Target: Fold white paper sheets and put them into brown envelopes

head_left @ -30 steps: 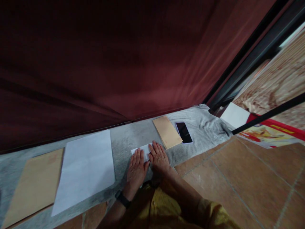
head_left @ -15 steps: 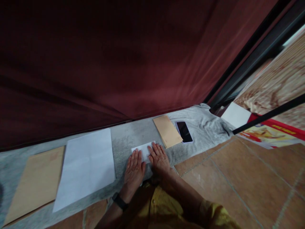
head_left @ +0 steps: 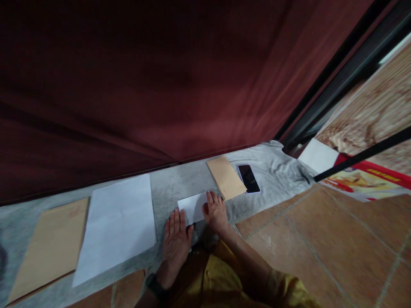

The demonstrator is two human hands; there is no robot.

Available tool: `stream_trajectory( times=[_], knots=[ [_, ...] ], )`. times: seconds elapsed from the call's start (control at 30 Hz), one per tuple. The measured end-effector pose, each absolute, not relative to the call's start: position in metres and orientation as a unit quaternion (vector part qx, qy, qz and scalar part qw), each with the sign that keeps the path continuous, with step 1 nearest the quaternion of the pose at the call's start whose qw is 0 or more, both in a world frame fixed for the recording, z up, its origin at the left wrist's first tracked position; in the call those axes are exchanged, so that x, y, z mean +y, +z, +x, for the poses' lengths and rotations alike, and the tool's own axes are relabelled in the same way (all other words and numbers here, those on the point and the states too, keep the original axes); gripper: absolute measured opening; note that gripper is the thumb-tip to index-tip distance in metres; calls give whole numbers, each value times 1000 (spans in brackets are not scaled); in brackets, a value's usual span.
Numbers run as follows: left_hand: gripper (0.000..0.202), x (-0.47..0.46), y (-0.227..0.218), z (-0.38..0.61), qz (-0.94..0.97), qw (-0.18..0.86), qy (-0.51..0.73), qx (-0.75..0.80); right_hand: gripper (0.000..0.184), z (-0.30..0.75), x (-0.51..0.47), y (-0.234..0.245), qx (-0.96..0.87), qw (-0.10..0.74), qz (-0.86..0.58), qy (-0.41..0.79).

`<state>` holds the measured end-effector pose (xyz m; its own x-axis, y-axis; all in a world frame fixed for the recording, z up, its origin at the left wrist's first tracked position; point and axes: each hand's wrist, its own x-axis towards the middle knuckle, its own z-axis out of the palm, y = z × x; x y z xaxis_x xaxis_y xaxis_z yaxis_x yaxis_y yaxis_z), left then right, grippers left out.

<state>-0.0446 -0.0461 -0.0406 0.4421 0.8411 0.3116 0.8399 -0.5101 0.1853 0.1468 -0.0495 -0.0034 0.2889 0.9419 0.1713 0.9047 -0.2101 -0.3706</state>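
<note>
A small folded white paper (head_left: 192, 206) lies on a grey cloth (head_left: 173, 187) spread over the floor. My right hand (head_left: 216, 211) rests flat on the paper's right part, fingers stretched out. My left hand (head_left: 175, 241) lies flat and open on the cloth just below and left of the paper, touching at most its near edge. A black wristband (head_left: 155, 284) sits on my left wrist.
A large white sheet (head_left: 117, 224) and a big tan envelope (head_left: 48, 246) lie to the left. A small tan envelope (head_left: 226, 176) and a black phone (head_left: 248, 178) lie to the right. A dark red curtain (head_left: 160, 85) hangs behind; tiled floor (head_left: 314, 239) lies on the right.
My left hand has slid back toward me off the folded paper, uncovering more of it. My right hand has stayed on the paper's right side.
</note>
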Motion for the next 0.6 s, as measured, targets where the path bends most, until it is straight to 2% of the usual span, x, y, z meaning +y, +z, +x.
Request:
stream_trajectory(
  times=[0.2, 0.33, 0.5, 0.6],
  knots=[
    [64, -47, -37, -44, 848, -7, 191, 494, 52, 151, -30, 3, -525, 179, -828, 88],
    [66, -48, -36, -43, 846, -10, 188, 499, 39, 154, -26, 1, -500, 186, -840, 103],
    [67, -49, -34, -42, 845, 0, 182, 502, 22, 165, -27, -10, -477, 284, -820, 139],
    [67, -49, -32, -42, 845, 11, 181, 504, 19, 172, -29, -18, -446, 359, -802, 170]
  ],
)
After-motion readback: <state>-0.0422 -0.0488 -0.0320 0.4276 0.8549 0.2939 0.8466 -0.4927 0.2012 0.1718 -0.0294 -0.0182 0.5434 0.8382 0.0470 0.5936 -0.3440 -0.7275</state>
